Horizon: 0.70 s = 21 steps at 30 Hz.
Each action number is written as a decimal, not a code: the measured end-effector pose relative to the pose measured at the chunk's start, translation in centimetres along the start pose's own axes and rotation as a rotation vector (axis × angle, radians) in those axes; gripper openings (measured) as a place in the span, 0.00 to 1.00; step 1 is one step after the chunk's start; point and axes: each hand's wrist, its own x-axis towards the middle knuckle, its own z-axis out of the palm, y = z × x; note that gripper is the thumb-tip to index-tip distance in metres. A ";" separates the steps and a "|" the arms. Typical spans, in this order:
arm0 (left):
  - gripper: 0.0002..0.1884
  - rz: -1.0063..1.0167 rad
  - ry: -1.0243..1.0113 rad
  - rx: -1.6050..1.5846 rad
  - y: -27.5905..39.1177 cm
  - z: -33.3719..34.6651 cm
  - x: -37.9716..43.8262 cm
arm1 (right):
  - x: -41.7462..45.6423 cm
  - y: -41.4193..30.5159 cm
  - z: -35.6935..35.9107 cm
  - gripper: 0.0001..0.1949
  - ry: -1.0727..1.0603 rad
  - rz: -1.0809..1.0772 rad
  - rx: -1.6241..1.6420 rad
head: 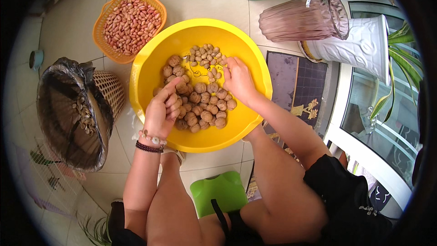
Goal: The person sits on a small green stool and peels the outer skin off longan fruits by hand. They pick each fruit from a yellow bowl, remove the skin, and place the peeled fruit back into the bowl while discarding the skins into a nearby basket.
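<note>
A large yellow plastic basin (245, 119) stands before me, holding a heap of walnuts (205, 104) in their shells. Farther back on its bottom lies a cluster of smaller tan nuts (205, 54), whose kind I cannot settle. My right hand (239, 79) reaches over the basin's right side, its fingertips bent down at the edge of the small nuts. Whether a nut is between those fingers is hidden. Over the left part of the walnuts is my left hand (163, 109), fingers curled and index finger pointing forward. Its palm is turned out of sight.
An orange basket (97, 36) of shelled peanuts (132, 24) touches the basin's back left. Left stands a lined waste bin (111, 87) with shells inside. To the right are a purple glass vase (293, 18), a white planter (355, 42) and a mat (281, 75). A green stool (218, 191) is below me.
</note>
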 end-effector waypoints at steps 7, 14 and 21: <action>0.17 0.016 -0.035 0.028 -1.2 0.0 1.6 | 0.8 -0.1 1.9 0.08 -0.096 0.105 -0.019; 0.13 0.081 0.016 0.379 -1.1 1.1 1.2 | 0.7 -0.7 1.2 0.08 -0.067 0.053 0.092; 0.15 0.427 0.007 0.594 -1.6 1.8 1.1 | -1.1 -7.7 -3.7 0.10 0.056 -0.416 0.319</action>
